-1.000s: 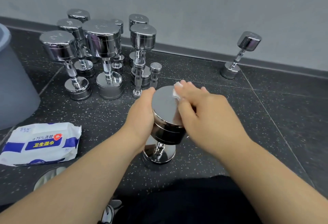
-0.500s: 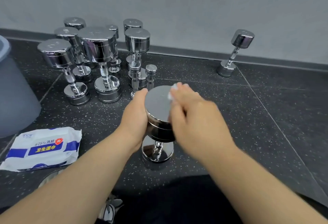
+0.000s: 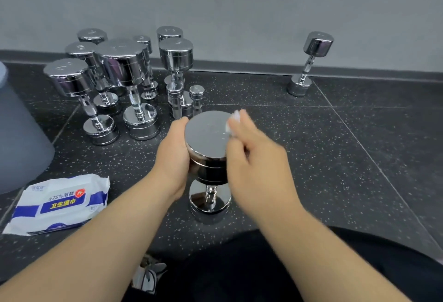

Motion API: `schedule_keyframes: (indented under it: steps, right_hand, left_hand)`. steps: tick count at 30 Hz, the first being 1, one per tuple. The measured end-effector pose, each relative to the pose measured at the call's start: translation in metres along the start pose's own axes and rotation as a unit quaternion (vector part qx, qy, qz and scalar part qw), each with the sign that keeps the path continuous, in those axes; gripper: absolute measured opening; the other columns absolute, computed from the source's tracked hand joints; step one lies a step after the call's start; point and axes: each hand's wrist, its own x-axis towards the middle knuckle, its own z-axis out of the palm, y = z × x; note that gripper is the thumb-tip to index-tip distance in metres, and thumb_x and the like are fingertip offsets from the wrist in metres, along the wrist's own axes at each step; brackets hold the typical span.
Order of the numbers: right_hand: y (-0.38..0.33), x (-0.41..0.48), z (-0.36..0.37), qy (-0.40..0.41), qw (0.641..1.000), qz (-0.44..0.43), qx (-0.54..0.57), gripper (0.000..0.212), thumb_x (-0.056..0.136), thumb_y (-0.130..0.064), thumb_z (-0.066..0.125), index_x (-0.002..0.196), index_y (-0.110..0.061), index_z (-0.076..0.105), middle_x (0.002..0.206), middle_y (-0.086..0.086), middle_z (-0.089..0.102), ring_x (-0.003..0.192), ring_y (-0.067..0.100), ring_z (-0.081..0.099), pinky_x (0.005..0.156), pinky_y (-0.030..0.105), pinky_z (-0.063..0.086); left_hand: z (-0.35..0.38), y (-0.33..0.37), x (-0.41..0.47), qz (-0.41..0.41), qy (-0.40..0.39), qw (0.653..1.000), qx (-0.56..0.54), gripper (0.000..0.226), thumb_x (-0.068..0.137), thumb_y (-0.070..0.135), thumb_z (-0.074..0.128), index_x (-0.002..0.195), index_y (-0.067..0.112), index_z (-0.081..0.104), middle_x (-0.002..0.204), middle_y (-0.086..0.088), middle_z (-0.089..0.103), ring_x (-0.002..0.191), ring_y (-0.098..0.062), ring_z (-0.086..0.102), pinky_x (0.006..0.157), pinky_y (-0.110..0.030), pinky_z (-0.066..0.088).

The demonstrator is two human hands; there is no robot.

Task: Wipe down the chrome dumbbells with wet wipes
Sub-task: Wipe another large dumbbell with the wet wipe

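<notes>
The upright chrome dumbbell (image 3: 206,135) stands on the dark speckled floor (image 3: 330,158), so the left hand (image 3: 172,155) curled round its upper head should brace firmly while the right hand (image 3: 260,165), pinching the white wet wipe (image 3: 233,119), sweeps the whole top face.

Floor (image 3: 359,148) — black speckled tiles, pale seams | wall (image 3: 239,2) — plain grey, dark skirting (image 3: 239,65) at its foot | grey tub (image 3: 19,138), left edge, standing on floor
</notes>
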Motion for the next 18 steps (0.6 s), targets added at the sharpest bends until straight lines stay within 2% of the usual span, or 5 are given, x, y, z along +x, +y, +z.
schedule_keyframes:
  steps: [3,6,12,15,18]
  right_hand:
    - [-0.007,-0.009,0.003,0.008,0.994,-0.007,0.109,0.035,0.101,-0.018,0.046,0.124,-0.035,0.066,0.132,-0.035,0.044,0.131,-0.022,0.029,0.102,-0.003,0.022]
    - [-0.001,0.021,0.004,0.055,0.977,0.116,0.170,0.031,0.102,-0.032,0.042,0.111,-0.038,0.070,0.127,-0.025,0.060,0.119,-0.001,0.052,0.101,0.018,0.040]
    - [-0.005,-0.049,0.042,0.061,0.958,0.123,0.252,0.058,0.098,-0.060,0.029,0.153,-0.043,0.024,0.154,-0.033,0.022,0.138,-0.018,0.019,0.117,0.018,0.020]
    - [0.002,0.004,0.037,0.067,0.909,0.246,0.329,0.056,0.093,-0.068,0.031,0.128,-0.033,0.058,0.130,-0.012,0.062,0.116,0.007,0.058,0.092,0.031,0.049]
    - [0.001,0.062,0.004,-0.051,0.899,0.301,0.316,0.060,0.093,-0.068,0.036,0.107,-0.017,0.064,0.098,0.001,0.072,0.085,0.021,0.066,0.075,0.033,0.049]
  left_hand:
    - [-0.001,0.001,0.000,0.007,-0.009,1.000,0.000,0.037,0.098,0.040,0.042,0.079,0.021,0.067,0.069,0.005,0.069,0.066,-0.013,0.062,0.059,-0.026,0.044]
    - [0.002,0.000,0.002,0.014,0.008,1.000,-0.017,0.039,0.098,0.039,0.044,0.071,0.024,0.069,0.068,0.008,0.071,0.069,-0.013,0.063,0.063,-0.027,0.045]
    - [0.002,-0.003,0.005,0.025,0.019,1.000,-0.001,0.050,0.095,0.039,0.046,0.052,0.030,0.070,0.064,0.012,0.068,0.075,-0.018,0.059,0.065,-0.026,0.041]
    - [0.004,-0.001,0.003,0.025,0.024,0.999,-0.019,0.039,0.097,0.033,0.046,0.062,0.024,0.062,0.058,0.012,0.065,0.053,-0.009,0.059,0.042,-0.014,0.038]
    - [0.003,-0.003,0.000,0.027,-0.008,0.999,-0.025,0.036,0.099,0.033,0.043,0.070,0.024,0.062,0.062,0.010,0.068,0.053,-0.006,0.061,0.045,-0.017,0.042]
